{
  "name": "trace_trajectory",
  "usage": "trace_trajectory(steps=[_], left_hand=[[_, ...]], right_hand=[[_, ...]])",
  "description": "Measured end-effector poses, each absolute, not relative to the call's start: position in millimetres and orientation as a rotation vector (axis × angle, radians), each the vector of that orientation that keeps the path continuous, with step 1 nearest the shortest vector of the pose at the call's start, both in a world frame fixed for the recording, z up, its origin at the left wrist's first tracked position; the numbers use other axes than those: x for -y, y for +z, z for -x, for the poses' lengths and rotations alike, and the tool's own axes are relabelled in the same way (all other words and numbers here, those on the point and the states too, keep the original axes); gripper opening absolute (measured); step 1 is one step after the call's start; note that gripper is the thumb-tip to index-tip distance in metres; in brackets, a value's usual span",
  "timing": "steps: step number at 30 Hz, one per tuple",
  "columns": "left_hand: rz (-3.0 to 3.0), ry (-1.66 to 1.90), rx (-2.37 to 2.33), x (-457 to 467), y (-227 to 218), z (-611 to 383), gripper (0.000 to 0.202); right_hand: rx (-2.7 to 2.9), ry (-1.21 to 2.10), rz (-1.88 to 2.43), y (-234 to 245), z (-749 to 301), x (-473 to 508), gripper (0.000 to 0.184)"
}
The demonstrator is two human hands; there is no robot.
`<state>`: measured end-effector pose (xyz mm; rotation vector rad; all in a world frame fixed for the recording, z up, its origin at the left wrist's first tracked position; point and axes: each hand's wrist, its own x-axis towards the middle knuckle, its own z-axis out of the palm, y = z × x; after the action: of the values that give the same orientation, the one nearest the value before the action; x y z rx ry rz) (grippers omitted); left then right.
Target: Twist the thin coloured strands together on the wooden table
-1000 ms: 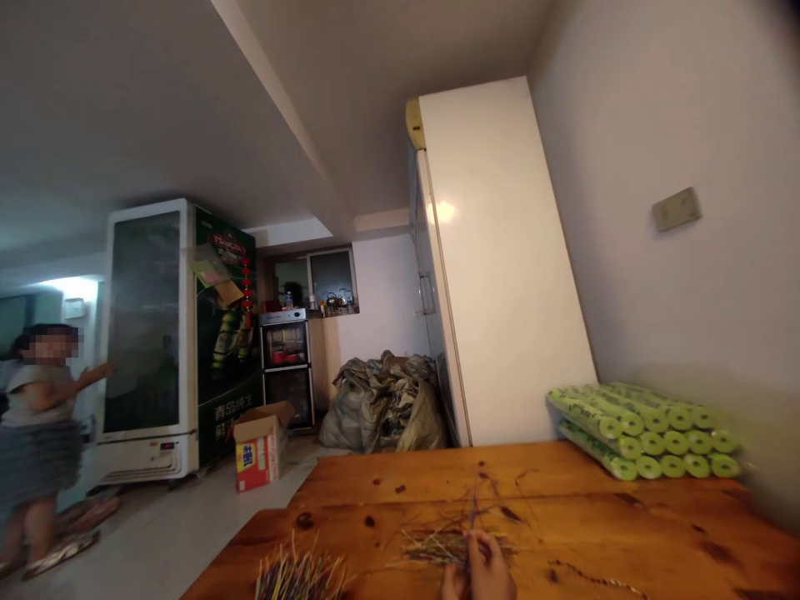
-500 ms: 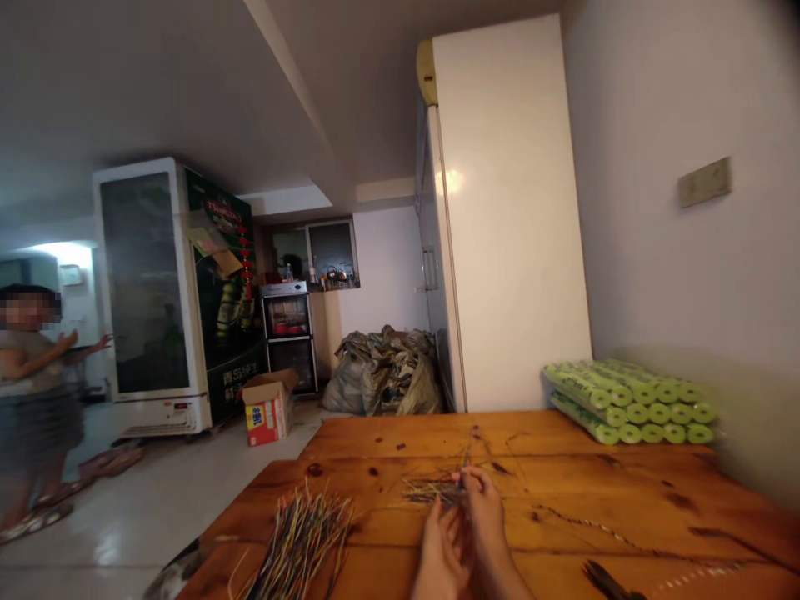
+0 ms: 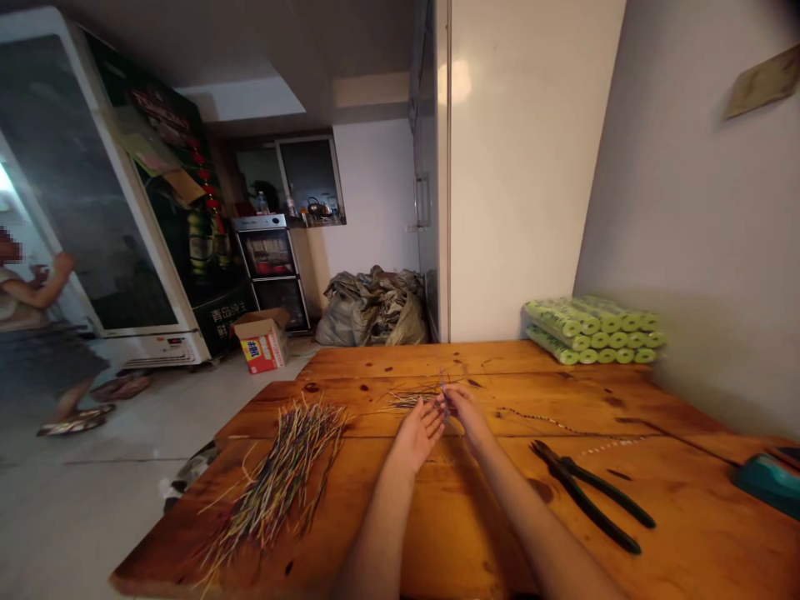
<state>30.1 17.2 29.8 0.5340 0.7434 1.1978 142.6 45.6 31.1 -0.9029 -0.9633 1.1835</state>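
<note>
My left hand [image 3: 420, 427] and my right hand [image 3: 461, 406] meet over the wooden table [image 3: 450, 517]. Both pinch thin coloured wires [image 3: 442, 390] that stick up between the fingertips. A small loose heap of the same wires [image 3: 409, 400] lies on the wood just beyond my left hand. A larger bundle of multicoloured wires [image 3: 281, 475] is spread out to the left of my forearms.
Black pliers [image 3: 587, 493] lie to the right of my right arm, with a twisted strand [image 3: 550, 423] behind them. Green rolls [image 3: 591, 329] are stacked at the wall. A teal object [image 3: 772, 477] sits at the right edge. Another person [image 3: 37, 333] stands by the glass-door fridge [image 3: 93, 208].
The camera has tilted down, so more of the table, my forearms and the pliers show. My hands stay together on the wires. The person at the left has moved further left.
</note>
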Motion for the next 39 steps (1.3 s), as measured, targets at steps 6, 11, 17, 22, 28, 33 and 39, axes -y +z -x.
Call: trace_trajectory(steps=[6,11,17,22,28,33,39], left_hand=[[-0.532,1.463,-0.831,-24,23,-37,0.011],[-0.541,1.608,-0.903,-25,24,-37,0.015],[-0.610,1.712,-0.957,-24,31,-32,0.021],[-0.704,1.655,-0.996,-22,32,-33,0.020],[-0.710,1.604,-1.035,-18,35,-34,0.018],[-0.703,1.561,-1.055,-18,36,-34,0.015],[-0.735,1.505,-1.087,-21,31,-36,0.017]], right_hand=[[1.021,1.269,0.854,32,-138,-38,0.020],[1.016,1.272,0.839,33,-136,-35,0.019],[0.988,1.199,0.885,36,-144,-34,0.020],[1.007,1.126,0.891,40,-140,-36,0.017],[0.996,1.115,0.879,41,-133,-42,0.017],[1.003,1.237,0.832,42,-130,-36,0.022],[1.006,1.363,0.772,45,-127,-33,0.022]])
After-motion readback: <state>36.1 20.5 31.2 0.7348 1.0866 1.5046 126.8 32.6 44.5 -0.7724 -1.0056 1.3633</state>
